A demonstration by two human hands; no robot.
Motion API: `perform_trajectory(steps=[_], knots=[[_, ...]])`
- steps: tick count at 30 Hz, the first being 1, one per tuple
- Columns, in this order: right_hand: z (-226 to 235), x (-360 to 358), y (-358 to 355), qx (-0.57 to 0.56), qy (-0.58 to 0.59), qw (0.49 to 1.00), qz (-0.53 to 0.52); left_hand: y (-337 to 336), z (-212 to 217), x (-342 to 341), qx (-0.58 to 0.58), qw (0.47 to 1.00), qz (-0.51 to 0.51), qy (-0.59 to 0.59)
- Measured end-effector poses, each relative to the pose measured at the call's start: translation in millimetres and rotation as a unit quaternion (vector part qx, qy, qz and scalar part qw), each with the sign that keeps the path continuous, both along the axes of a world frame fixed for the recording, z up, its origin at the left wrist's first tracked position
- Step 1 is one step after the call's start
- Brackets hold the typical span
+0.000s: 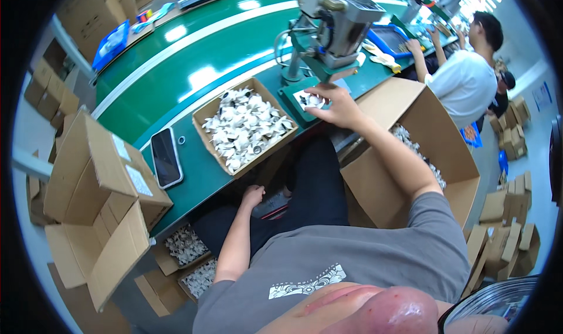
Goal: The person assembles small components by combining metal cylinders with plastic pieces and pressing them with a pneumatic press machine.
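My right hand [340, 106] reaches to the base of a bench press [346, 26]. Its thumb and forefinger close around a small white plastic part [309, 100] with a dark centre, which sits on the press's green base plate [290, 99]. Down by my lap, below the bench edge, my left hand [254, 196] is curled closed; whatever it may hold is hidden. Between the hands, on the bench, stands a shallow cardboard box [231, 169] heaped with similar white parts [246, 126], a few with dark pieces.
A phone [167, 157] and a small ring [182, 140] lie left of the box. Open cartons stand at far left [97, 217] and by my right arm [451, 140], the latter holding white parts. A co-worker [466, 79] sits farther right. Behind runs a green conveyor [146, 70].
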State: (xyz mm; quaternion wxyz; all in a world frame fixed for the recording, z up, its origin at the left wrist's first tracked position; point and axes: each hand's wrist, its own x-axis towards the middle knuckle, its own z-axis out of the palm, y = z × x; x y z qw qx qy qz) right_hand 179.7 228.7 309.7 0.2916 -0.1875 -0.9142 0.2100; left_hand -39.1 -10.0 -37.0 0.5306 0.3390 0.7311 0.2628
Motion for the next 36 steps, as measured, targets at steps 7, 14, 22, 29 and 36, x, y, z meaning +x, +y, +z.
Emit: perform_trajectory(steps=[7,14,22,29,36], knots=[[27.9,-92.6,-45.3,0.001,0.029,0.998,0.051,9.0,-6.2,5.4,0.059,0.996,-0.04,0.045],[21.9,-66.4,-82.2,0.016,0.089,0.991,0.1,6.0,28.6,25.6,0.072,0.992,-0.011,-0.102],[-131.7,-1.4,-191.5,-0.128,0.079,0.989,-0.009,-22.9,74.2,39.8,0.076,0.835,0.019,-0.544],[-154.8,7.7,-185.6,-0.197,-0.047,0.976,0.079,-39.2,114.4,66.3,0.104,0.861,-0.015,-0.497],[-142.2,-2.9,-153.9,-0.261,-0.098,0.954,0.112,-36.9,109.8,48.1,0.158,0.816,0.02,-0.556]])
